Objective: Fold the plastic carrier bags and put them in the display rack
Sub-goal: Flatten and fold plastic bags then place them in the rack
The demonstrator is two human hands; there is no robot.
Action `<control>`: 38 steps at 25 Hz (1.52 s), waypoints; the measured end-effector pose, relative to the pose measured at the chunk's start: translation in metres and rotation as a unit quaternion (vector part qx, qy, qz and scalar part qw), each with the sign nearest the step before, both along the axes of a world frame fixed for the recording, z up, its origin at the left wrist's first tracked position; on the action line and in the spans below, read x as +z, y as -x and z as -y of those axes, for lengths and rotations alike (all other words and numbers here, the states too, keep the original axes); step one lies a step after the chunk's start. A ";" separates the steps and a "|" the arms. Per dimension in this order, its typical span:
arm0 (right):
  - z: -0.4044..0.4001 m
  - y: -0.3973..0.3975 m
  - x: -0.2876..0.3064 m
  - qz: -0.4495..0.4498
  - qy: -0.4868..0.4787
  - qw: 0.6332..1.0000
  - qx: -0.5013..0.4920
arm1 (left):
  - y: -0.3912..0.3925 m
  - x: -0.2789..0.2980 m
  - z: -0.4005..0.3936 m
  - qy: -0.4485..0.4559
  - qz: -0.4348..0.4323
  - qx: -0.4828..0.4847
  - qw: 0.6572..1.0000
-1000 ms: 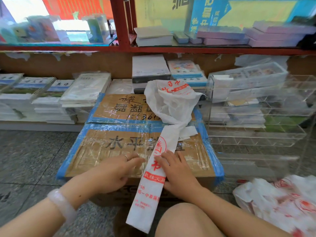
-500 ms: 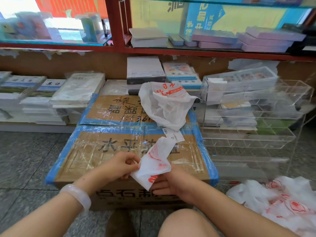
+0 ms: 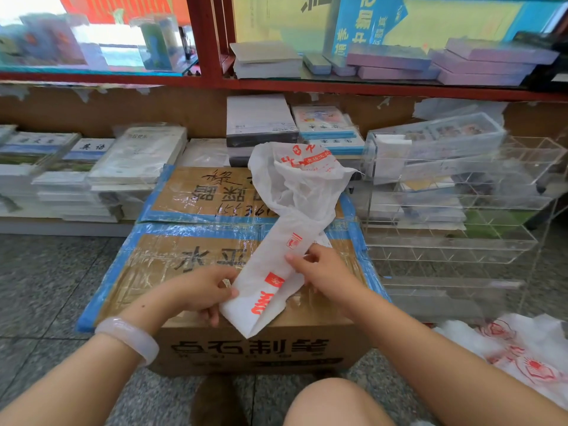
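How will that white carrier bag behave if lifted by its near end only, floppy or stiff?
Likely floppy: the white carrier bag lies flat where the left hand and right hand pinch it, but its far end crumples loosely on the cardboard box. Probably very light, being thin film. Possibly slippery, so the fold may spring open once released.

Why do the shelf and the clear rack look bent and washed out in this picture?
Head view: the wide-angle lens bows the red shelf and stretches the edges. Head view: daylight at upper left overexposes the window, and tape on the cardboard box shows glare. Head view: the clear display rack is hard to read, being see-through; the bag between both hands stays fairly sharp.
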State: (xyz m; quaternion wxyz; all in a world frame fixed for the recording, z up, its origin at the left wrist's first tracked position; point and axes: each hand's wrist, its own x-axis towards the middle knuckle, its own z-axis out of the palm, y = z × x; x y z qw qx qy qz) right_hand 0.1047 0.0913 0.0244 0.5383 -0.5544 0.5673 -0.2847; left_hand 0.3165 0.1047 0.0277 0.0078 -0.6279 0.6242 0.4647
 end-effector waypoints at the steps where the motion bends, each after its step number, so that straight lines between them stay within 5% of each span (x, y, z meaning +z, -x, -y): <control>1: 0.005 -0.001 0.000 -0.009 -0.001 1.000 -0.014 | 0.000 0.001 0.002 0.010 0.018 0.012 1.000; 8: 0.008 0.010 -0.018 -0.096 -0.039 0.990 -0.096 | -0.007 -0.009 0.015 0.143 0.131 0.017 0.981; 11: 0.003 0.015 -0.015 -0.074 -0.017 0.991 -0.107 | -0.005 -0.018 0.014 0.172 0.122 0.024 0.977; 16: -0.003 0.035 -0.022 -0.207 -0.004 0.972 -0.108 | -0.002 -0.033 0.014 0.259 0.127 0.022 0.957; 18: -0.003 0.040 -0.023 -0.233 0.083 0.955 -0.161 | 0.001 -0.038 0.012 0.279 0.108 0.041 0.953; 20: -0.008 0.032 -0.025 -0.276 0.284 0.912 -0.105 | 0.003 -0.041 0.011 0.284 0.098 0.054 0.952; 22: -0.009 0.010 -0.035 -0.363 0.447 0.814 0.078 | 0.004 -0.044 0.009 0.289 0.096 0.056 0.951; 23: -0.006 -0.002 -0.042 -0.409 0.471 0.760 0.184 | 0.003 -0.046 0.009 0.293 0.091 0.055 0.950; 25: 0.003 -0.021 -0.047 -0.444 0.426 0.724 0.313 | 0.002 -0.048 0.007 0.301 0.076 0.069 0.948; 28: 0.014 -0.029 -0.056 -0.418 0.348 0.759 0.357 | 0.012 -0.048 0.001 0.358 0.128 0.104 0.919; 30: 0.014 -0.031 -0.062 -0.409 0.334 0.771 0.356 | 0.027 -0.051 -0.009 0.389 0.124 0.040 0.912; 33: 0.017 -0.031 -0.065 -0.415 0.324 0.769 0.363 | 0.036 -0.062 -0.025 0.305 0.158 -0.028 0.939; 38: 0.038 0.017 -0.061 -0.482 0.250 0.775 0.322 | 0.026 -0.070 -0.028 0.259 0.240 -0.066 0.933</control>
